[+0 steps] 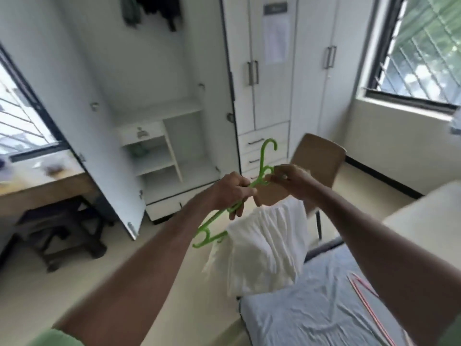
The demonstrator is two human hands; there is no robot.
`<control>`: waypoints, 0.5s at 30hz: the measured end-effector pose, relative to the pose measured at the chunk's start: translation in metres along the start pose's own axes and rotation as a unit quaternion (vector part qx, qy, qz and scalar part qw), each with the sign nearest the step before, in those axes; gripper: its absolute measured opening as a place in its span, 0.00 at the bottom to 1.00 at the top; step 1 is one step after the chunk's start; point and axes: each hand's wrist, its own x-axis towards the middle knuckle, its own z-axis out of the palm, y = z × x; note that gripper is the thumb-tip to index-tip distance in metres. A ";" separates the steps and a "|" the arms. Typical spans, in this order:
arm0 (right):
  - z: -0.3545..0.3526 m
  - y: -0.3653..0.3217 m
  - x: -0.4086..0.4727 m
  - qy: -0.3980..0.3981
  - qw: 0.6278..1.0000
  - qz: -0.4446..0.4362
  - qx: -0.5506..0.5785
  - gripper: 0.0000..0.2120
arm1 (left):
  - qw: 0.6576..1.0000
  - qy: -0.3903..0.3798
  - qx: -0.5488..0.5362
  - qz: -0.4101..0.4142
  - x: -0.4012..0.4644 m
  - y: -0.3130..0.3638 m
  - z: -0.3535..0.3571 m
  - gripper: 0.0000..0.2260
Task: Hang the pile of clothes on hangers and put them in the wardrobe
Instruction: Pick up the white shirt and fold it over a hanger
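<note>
A bright green plastic hanger (262,156) is held tilted in front of me, hook up and to the right. My left hand (233,191) grips its lower arm. My right hand (289,179) pinches the hanger near its neck together with the top of a white garment (262,250), which hangs down from the hanger over the bed's edge. The wardrobe (154,71) stands open ahead on the left, with dark clothes (159,11) hanging at its top.
The open wardrobe door (82,121) juts toward me on the left. A brown chair (319,161) stands behind my hands. The bed (311,308) with a blue sheet lies at the lower right, a pink hanger (366,293) on it. A desk (37,181) and stool (62,226) are at left.
</note>
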 end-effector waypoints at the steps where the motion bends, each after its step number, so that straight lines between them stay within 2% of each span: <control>1: 0.008 -0.019 0.012 0.002 1.000 -0.013 0.004 0.23 | 1.000 0.015 -0.022 -0.005 -0.008 -0.005 -0.016 0.17; 4: 0.035 -0.081 0.051 0.050 0.998 -0.033 0.028 0.20 | 0.990 0.103 -0.095 -0.014 -0.030 -0.025 -0.072 0.17; 8: 0.076 -0.155 0.084 0.146 0.983 -0.066 0.092 0.02 | 0.965 0.215 -0.150 -0.019 -0.045 -0.051 -0.133 0.20; 9: 0.088 -0.176 0.088 0.166 0.977 -0.069 0.111 0.03 | 0.957 0.242 -0.161 -0.018 -0.046 -0.059 -0.151 0.20; 12: 0.119 -0.234 0.084 0.176 0.968 -0.068 0.167 0.19 | 0.931 0.323 -0.172 -0.021 -0.044 -0.073 -0.203 0.21; 15: 0.148 -0.285 0.083 0.146 0.960 -0.108 0.213 0.24 | 0.906 0.391 -0.162 -0.017 -0.034 -0.084 -0.254 0.20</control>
